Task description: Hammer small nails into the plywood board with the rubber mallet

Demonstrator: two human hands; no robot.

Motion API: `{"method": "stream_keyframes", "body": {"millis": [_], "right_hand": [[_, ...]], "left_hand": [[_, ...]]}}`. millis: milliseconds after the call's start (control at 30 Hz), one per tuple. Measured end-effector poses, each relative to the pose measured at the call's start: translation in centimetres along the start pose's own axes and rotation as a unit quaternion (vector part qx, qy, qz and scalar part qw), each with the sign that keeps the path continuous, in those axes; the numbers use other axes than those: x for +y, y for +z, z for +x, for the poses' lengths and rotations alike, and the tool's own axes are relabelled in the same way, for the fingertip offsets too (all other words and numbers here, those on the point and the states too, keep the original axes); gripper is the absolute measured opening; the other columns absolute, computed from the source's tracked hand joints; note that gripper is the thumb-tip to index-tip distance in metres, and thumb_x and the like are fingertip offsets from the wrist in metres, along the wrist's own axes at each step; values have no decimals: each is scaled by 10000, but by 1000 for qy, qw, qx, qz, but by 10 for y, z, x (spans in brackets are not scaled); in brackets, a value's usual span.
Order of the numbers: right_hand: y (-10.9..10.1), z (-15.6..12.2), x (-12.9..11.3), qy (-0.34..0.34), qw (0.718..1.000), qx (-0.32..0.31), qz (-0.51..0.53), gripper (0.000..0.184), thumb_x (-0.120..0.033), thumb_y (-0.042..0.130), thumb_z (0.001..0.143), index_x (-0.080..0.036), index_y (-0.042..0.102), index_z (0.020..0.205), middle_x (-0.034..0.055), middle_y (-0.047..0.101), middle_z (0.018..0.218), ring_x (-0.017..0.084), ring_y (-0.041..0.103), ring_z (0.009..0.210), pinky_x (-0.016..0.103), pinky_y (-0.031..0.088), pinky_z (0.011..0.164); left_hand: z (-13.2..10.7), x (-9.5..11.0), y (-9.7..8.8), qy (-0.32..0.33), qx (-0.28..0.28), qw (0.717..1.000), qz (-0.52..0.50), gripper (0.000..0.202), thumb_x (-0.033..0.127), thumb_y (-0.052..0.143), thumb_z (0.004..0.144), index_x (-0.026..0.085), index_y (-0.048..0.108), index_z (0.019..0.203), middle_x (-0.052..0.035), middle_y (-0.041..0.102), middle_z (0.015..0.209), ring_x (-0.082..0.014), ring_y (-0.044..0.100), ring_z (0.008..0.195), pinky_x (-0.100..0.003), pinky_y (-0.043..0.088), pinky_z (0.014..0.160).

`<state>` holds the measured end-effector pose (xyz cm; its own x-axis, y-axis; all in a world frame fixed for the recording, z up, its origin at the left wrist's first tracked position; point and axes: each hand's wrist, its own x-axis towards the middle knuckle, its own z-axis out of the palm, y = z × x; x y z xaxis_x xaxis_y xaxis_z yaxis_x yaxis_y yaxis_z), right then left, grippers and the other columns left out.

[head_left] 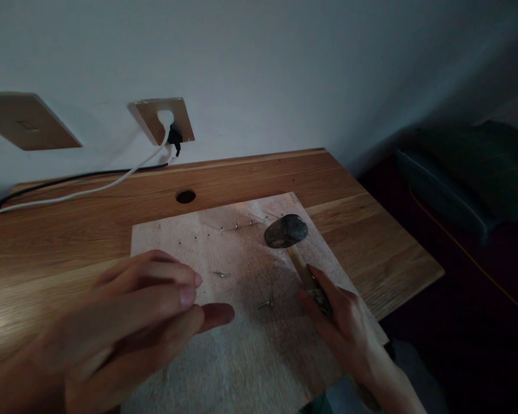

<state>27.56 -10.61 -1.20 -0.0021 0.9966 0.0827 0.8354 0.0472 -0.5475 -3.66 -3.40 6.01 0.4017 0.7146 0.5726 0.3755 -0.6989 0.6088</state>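
Observation:
My right hand (345, 322) is closed around the wooden handle of a mallet (286, 231). Its dark, rounded head is over the upper right part of a thin wooden board (224, 356). On the left, my left hand (151, 310) hovers above the board with its thumb stretched out apart from the half-bent fingers; I see nothing held in it. Several small nails (237, 225) stand in a row near the board's far edge, some close to the mallet head. More loose nails (267, 302) lie on the board between my hands. A few small dark holes dot the board left of the row.
Beneath the board is a wooden desk (371, 253) with a round cable hole (185, 196). A white cable (90, 191) and a black one run from a wall socket (183, 118) along the back. Right of the desk lies a dark cushion-like object (470, 178).

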Motion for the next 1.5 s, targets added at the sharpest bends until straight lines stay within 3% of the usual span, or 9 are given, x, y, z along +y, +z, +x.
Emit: {"method": "stream_keyframes", "body": {"millis": [200, 267, 300, 400, 533, 700, 1000, 1233, 1500], "right_hand": [[-2, 1, -2, 10, 1000, -10, 10, 486, -440, 475, 1084, -72, 704, 1303, 60, 720, 696, 213, 691, 539, 315, 595, 588], [-3, 2, -4, 9, 1000, -13, 9, 480, -429, 482, 1076, -65, 702, 1299, 59, 721, 688, 220, 701, 545, 319, 593, 581], [-4, 3, -6, 9, 1000, -14, 7, 474, -420, 485, 1071, -61, 700, 1295, 52, 714, 674, 218, 695, 535, 319, 591, 576], [-6, 3, -9, 12, 1000, -18, 8, 444, -389, 490, 1062, -57, 694, 1277, 30, 690, 643, 204, 667, 496, 306, 573, 552], [-6, 3, -9, 8, 1000, -20, 23, 388, -360, 483, 1063, -96, 690, 1257, 44, 726, 709, 200, 710, 561, 279, 560, 545], [-5, 4, -7, 3, 1000, -11, 15, 399, -391, 489, 1066, -96, 693, 1241, 6, 662, 622, 186, 623, 465, 293, 557, 532], [-5, 2, -8, 18, 1000, -18, 11, 408, -397, 489, 1061, -99, 689, 1257, 9, 678, 630, 197, 668, 499, 289, 558, 549], [-5, 4, -9, 20, 1000, -16, 15, 402, -385, 483, 1057, -97, 691, 1243, 6, 669, 627, 193, 663, 496, 282, 530, 514], [-5, 4, -9, 14, 999, -21, 20, 346, -373, 487, 1059, -130, 682, 1210, 4, 671, 642, 189, 647, 496, 291, 523, 515]], "left_hand": [[-10, -25, -12, 74, -80, 994, 0, 389, 270, 650, 985, 462, 677, 1322, 15, 750, 909, -204, 727, 739, -344, 678, 593], [-6, -27, -8, 86, -83, 992, 30, 449, 261, 652, 990, 456, 643, 1394, 8, 759, 980, -214, 741, 817, -354, 691, 669], [-4, -26, -5, 72, -51, 994, 61, 471, 255, 689, 971, 448, 638, 1398, 5, 758, 1041, -219, 745, 872, -371, 695, 742], [6, -19, 6, 4, 7, 995, 101, 450, 270, 741, 945, 370, 643, 1373, -14, 735, 1106, -225, 736, 943, -405, 671, 861], [15, -12, 10, -53, -20, 998, 40, 331, 288, 694, 966, 317, 652, 1293, -2, 726, 1018, -195, 717, 857, -346, 657, 784], [18, -17, 7, -107, -39, 993, -36, 185, 263, 662, 975, 295, 690, 1155, 37, 663, 800, -156, 694, 722, -262, 637, 686], [21, -20, 7, -138, -47, 988, -50, 86, 288, 673, 961, 282, 712, 1038, 56, 621, 683, -130, 637, 574, -212, 532, 513], [18, -25, 7, -159, -38, 985, -49, 88, 355, 715, 954, 278, 722, 995, 44, 656, 702, -137, 625, 570, -226, 497, 496], [21, -22, 8, -158, -34, 985, -63, 44, 299, 704, 941, 277, 737, 961, 53, 651, 668, -117, 609, 545, -202, 487, 485]]}}
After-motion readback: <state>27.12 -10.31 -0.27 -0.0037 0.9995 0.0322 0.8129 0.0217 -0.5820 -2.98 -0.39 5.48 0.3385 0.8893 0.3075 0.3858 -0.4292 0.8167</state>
